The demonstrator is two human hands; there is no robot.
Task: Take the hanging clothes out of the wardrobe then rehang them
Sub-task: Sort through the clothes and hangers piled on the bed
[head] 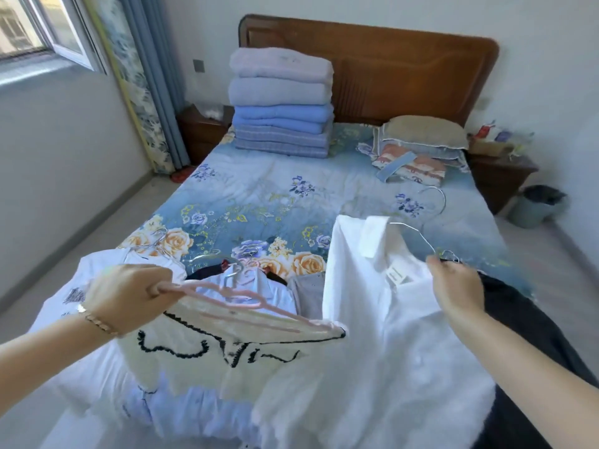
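— What does the left hand [126,298] have?

— Its fingers are curled tight round one end of a pink hanger [227,296]. A cream knit top [227,348] with black stitched lines hangs from the hanger, spreading out from the knuckles toward the other hand. There is a bracelet [97,319] on that wrist.

— And the right hand [453,283]?

— It is closed too, pinching the sloping arm of a wire hanger [418,234]. The hanger's hook rises beyond the fingertips. A white shirt [372,303] is on this hanger, with its collar just inside the thumb and its body falling below the wrist. I cannot tell whether the fingers also catch the cloth.

— What lies between the two hands?

— A pale blue shirt [252,286] and a grey garment [306,286] lie on the bed [275,196], partly covered by the held clothes. A dark garment [518,319] lies under and outside the right hand. A white printed garment [97,270] lies behind the left hand.

— And further off?

— Past both hands there is a stack of folded blankets [280,102] and pillows [424,134] at the headboard [405,66]. A bin [534,205] stands on the floor, far out beyond the right hand.

— Is anything unclear?

— The lower edges of the clothes blur together, and the shirt's label is too small to read.
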